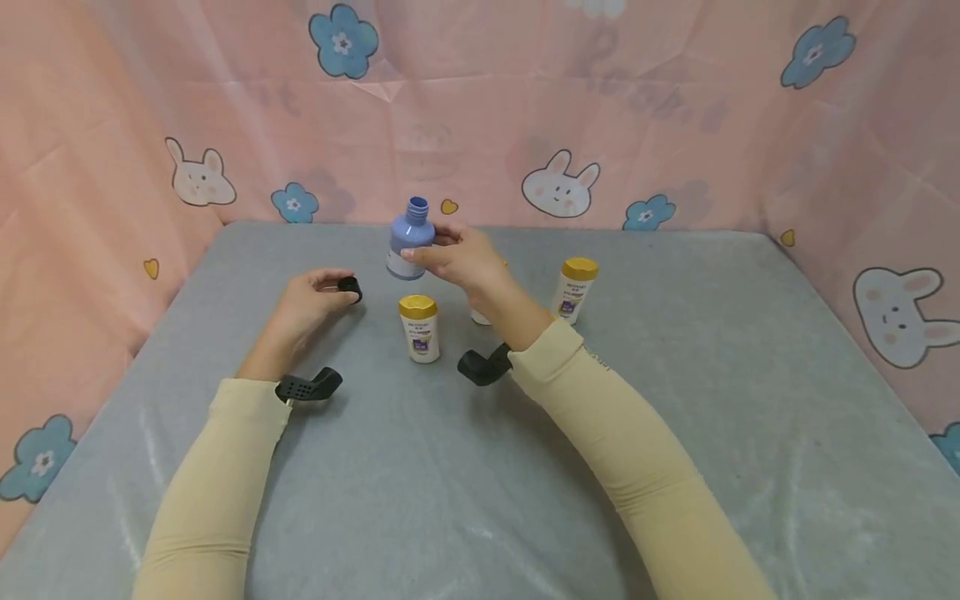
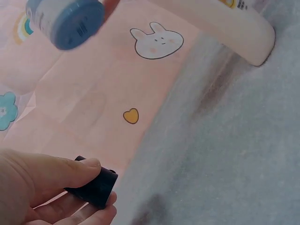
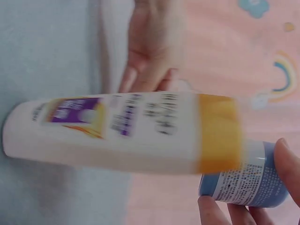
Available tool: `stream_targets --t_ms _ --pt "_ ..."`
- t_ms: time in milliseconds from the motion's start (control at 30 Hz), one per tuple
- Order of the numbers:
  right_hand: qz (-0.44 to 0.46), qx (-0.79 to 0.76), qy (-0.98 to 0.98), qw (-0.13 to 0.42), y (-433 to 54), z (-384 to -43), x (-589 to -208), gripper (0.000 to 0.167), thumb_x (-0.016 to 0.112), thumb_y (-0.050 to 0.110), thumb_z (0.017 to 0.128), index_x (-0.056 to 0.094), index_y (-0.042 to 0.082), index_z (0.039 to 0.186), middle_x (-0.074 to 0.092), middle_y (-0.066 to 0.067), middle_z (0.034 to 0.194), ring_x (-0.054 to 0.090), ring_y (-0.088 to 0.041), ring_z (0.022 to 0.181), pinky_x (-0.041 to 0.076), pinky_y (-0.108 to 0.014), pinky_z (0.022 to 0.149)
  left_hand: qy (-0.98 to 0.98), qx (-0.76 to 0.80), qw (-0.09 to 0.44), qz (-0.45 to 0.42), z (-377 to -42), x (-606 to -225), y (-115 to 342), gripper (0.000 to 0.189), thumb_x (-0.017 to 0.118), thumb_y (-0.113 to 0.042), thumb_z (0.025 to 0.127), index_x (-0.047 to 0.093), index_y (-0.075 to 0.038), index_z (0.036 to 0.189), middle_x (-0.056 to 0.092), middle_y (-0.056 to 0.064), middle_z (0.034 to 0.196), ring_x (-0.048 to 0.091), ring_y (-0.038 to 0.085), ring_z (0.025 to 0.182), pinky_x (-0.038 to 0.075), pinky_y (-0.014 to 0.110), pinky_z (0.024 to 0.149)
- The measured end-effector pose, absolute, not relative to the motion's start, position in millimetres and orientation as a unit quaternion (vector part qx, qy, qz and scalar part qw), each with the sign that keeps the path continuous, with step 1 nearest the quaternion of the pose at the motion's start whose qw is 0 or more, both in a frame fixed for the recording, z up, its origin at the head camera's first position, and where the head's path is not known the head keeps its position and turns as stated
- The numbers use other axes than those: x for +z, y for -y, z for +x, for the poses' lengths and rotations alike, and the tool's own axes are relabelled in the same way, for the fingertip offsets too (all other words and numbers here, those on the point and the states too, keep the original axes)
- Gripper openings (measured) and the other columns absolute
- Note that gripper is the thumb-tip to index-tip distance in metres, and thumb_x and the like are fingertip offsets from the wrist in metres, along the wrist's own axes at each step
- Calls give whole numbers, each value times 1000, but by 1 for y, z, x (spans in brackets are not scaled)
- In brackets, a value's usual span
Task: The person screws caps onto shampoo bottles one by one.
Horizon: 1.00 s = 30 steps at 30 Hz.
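A small blue bottle (image 1: 411,242) with a white label is held up off the table by my right hand (image 1: 468,262), thumb on one side and fingers on the other. Its threaded neck is bare and points up. To the left, my left hand (image 1: 311,304) pinches a black cap (image 1: 349,289) between thumb and fingers, low over the table; the left wrist view shows the cap (image 2: 96,187) under the thumb. Between the hands and nearer to me stands a white bottle with a gold lid (image 1: 420,329). In the right wrist view this white bottle (image 3: 154,131) partly covers the blue one (image 3: 243,183).
A second gold-lidded white bottle (image 1: 576,290) stands right of my right forearm. Another white bottle (image 1: 480,317) is mostly hidden behind that hand. Grey cloth covers the table (image 1: 420,467), and a pink patterned curtain (image 1: 480,108) hangs along its back and sides.
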State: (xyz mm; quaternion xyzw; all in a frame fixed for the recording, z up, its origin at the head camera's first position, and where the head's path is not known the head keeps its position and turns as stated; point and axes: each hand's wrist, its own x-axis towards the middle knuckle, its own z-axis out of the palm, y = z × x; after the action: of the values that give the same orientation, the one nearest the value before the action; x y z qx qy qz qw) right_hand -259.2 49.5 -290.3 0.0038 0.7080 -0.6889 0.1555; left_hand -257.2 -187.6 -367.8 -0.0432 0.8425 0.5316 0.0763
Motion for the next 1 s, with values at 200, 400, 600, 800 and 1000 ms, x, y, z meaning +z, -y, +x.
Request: stream_targets --t_ms 200,400,600,800,1000 --pt "-24 -718 -680 145 -80 -248 -270 64 73 9 90 46 9 148 54 -10 146 55 -22 132 48 -33 108 -840 537 64 -46 -252 -356 187 55 66 -20 95 48 -9 146 49 15 149 46 27 137 40 43 113" --pt "-29 -726 -678 113 -124 -240 -264 64 68 6 93 40 7 151 50 -10 149 50 -21 136 44 -36 113 -830 555 54 -32 -247 -342 179 54 69 -22 95 51 -9 145 51 16 148 48 27 136 37 46 117" --pt "-34 -728 -680 79 -159 -227 -263 67 64 8 96 33 6 154 42 -11 154 43 -22 140 38 -42 117 -826 561 49 -14 -240 -327 162 51 69 -21 95 54 -10 142 57 15 142 55 24 129 38 45 117" --pt "-31 -709 -703 52 -181 -211 -265 65 66 17 96 37 6 153 46 -11 149 46 -20 132 42 -35 113 -815 577 36 36 -234 -311 143 48 68 -16 95 55 -13 141 58 11 140 58 20 127 47 37 110" --pt "-34 -701 -709 73 -191 -196 -270 64 69 20 94 41 3 150 53 -5 139 50 -15 125 45 -27 109 -789 609 38 76 -227 -302 121 47 71 -12 92 57 -12 137 63 10 134 62 18 121 49 36 108"
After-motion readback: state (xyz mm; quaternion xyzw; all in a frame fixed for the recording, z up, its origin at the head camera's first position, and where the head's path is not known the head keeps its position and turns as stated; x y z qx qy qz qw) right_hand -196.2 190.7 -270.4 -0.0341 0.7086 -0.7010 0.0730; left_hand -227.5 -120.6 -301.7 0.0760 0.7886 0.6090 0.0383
